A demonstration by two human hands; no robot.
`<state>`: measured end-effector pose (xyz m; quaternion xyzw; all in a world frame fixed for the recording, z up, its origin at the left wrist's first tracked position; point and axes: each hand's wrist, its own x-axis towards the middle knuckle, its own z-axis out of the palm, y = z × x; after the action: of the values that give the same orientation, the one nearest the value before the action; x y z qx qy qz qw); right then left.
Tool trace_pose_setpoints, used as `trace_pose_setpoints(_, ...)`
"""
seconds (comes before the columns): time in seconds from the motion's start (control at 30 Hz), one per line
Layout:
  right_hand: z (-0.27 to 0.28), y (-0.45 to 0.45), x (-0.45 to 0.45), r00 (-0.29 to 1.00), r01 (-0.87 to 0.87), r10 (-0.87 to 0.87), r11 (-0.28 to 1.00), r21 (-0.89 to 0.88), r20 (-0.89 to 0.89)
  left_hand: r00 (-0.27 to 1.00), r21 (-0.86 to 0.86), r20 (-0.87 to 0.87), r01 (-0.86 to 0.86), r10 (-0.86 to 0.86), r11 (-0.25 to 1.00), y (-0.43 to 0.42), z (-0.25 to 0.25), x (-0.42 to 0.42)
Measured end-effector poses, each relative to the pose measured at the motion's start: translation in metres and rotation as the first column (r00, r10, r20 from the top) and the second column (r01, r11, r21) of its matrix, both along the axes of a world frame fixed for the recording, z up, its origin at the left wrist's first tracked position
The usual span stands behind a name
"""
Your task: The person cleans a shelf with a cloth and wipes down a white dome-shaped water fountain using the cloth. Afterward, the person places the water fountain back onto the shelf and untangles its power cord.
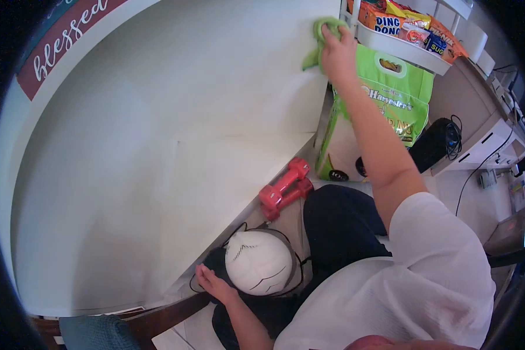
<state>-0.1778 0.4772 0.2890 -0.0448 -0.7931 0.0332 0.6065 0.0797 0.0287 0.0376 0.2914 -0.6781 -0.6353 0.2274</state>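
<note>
My right hand (339,55) is stretched out to the upper right, fingers closed on a light green cloth (326,26). The cloth presses against the white wall (216,76) near its right edge. Down at the lower left, my left hand (214,284) rests near my knee with its fingers loosely bent and nothing seen in them. Beside it sits a rounded white object (259,262) with black line markings; its kind is unclear. Two red dumbbells (286,188) lie against the foot of the wall.
A green Harvester's bag (385,96) stands under my right forearm. Above it is a white rack shelf (402,49) with snack packs. A black cylinder (437,143) with a cable and a drawer cabinet (478,143) are at right. Wooden furniture (169,315) borders the lower left.
</note>
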Motion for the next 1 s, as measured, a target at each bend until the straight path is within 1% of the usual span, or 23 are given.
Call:
trace_pose_setpoints(0.03,-0.017,-0.006,0.003,0.999,0.007,-0.006,0.999,-0.036,0.043,1.000,-0.011,0.007,0.003,-0.003,1.000,0.000,0.000,0.000)
trace_pose_setpoints(0.1,-0.050,-0.017,0.008,0.992,0.030,-0.016,0.994,-0.110,0.128,1.000,0.021,0.025,0.007,-0.007,1.000,0.001,0.006,0.000)
trace_pose_setpoints(0.2,-0.079,-0.027,0.010,0.986,-0.002,0.045,0.968,-0.252,0.163,0.999,0.030,0.026,0.019,-0.020,0.999,0.001,0.006,-0.001)
trace_pose_setpoints(0.3,-0.098,-0.031,0.006,0.988,-0.056,0.101,0.943,-0.329,0.121,1.000,0.013,0.023,0.018,-0.018,1.000,0.000,0.001,0.000)
trace_pose_setpoints(0.4,-0.115,-0.033,0.006,0.986,-0.014,0.069,0.942,-0.336,0.153,0.999,0.006,0.038,0.033,-0.033,0.999,0.000,0.001,0.000)
trace_pose_setpoints(0.53,-0.156,-0.030,0.006,0.971,-0.010,0.093,0.936,-0.351,0.222,0.998,0.031,0.047,0.029,-0.031,0.999,0.004,0.004,-0.002)
trace_pose_setpoints(0.6,-0.178,-0.028,0.007,0.961,-0.010,0.109,0.932,-0.361,0.254,0.999,0.040,0.045,0.001,-0.003,0.999,0.005,0.003,-0.004)
trace_pose_setpoints(0.63,-0.189,-0.027,0.009,0.949,0.005,0.107,0.935,-0.354,0.296,0.999,0.045,0.050,-0.016,0.014,0.999,0.004,0.002,-0.004)
trace_pose_setpoints(0.7,-0.204,-0.028,0.011,0.922,0.032,0.101,0.942,-0.334,0.373,0.998,0.026,0.064,0.004,-0.006,1.000,0.002,0.001,-0.003)
trace_pose_setpoints(0.77,-0.210,-0.029,0.011,0.918,0.046,0.079,0.952,-0.302,0.389,0.997,0.001,0.083,0.004,-0.005,1.000,0.005,0.001,-0.005)
trace_pose_setpoints(0.8,-0.214,-0.029,0.013,0.916,0.055,0.065,0.957,-0.284,0.397,0.997,0.017,0.075,0.000,-0.002,1.000,0.005,0.001,-0.005)
trace_pose_setpoints(0.9,-0.223,-0.029,0.013,0.863,0.105,0.043,0.959,-0.262,0.503,0.998,0.070,0.055,-0.014,0.010,0.997,0.008,0.006,-0.007)
trace_pose_setpoints(1.0,-0.261,-0.031,0.022,0.718,0.066,0.050,0.988,-0.139,0.694,0.998,0.107,0.056,-0.024,0.018,0.994,0.010,0.010,-0.009)
